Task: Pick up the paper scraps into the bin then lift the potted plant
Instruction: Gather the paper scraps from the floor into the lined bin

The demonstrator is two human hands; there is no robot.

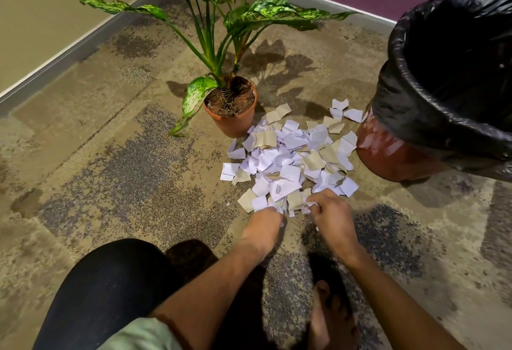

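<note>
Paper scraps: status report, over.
Left hand and right hand both pinching paper scraps at pile's near edge. Bin close right. Potted plant untouched.

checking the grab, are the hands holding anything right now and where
Both hands pinch paper scraps at the pile's near edge: left hand and right hand each have fingers curled on a few pieces.

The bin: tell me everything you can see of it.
The bin is round with a glossy reddish-brown wall, plastic by its look. A black bag lines it, folded out over the rim and hanging down the outside, crinkled and shiny. It stands upright on the carpet, at the right of the picture, its right side cut off by the frame. The inside is dark; contents cannot be told. Paper scraps lie against its base on the left. Neither hand touches it.
</note>
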